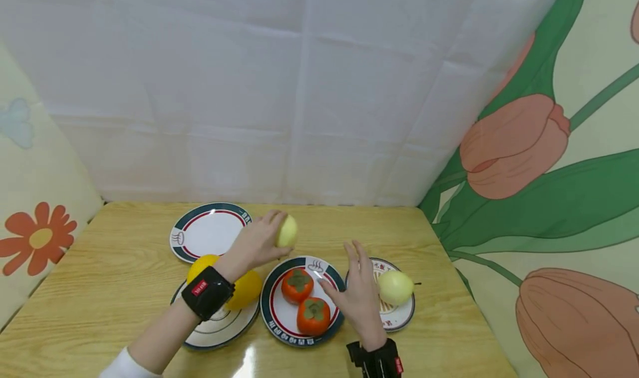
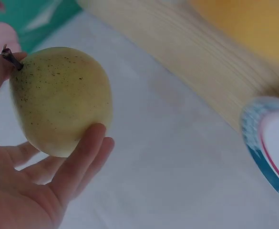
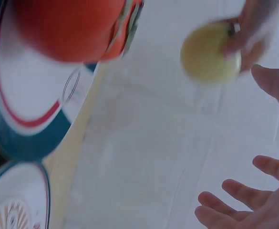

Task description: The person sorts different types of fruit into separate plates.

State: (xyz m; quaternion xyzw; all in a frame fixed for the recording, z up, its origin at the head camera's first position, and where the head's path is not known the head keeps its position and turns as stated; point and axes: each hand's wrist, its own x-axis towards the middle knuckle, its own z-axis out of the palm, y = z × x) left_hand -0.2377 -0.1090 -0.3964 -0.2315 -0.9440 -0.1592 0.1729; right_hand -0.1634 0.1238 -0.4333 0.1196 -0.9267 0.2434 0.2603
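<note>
My left hand (image 1: 258,240) grips a pale yellow pear (image 1: 287,232) above the back middle of the table. In the left wrist view the thumb and fingers curl round the pear (image 2: 63,100), whose dark stem shows by the thumb. Over the gap between the middle plate and the small right plate, my right hand (image 1: 360,300) has its fingers spread and holds nothing. Another pear (image 1: 395,287) lies on the small patterned plate (image 1: 403,321), just right of that hand. Two persimmons (image 1: 297,285) sit on the middle plate (image 1: 279,333).
At the back left stands a plate (image 1: 212,231) with a dark green rim. In front of it, partly hidden by the left forearm, another plate (image 1: 219,336) holds yellow fruits (image 1: 246,290). A white cloth (image 1: 279,100) hangs behind the wooden table (image 1: 100,289).
</note>
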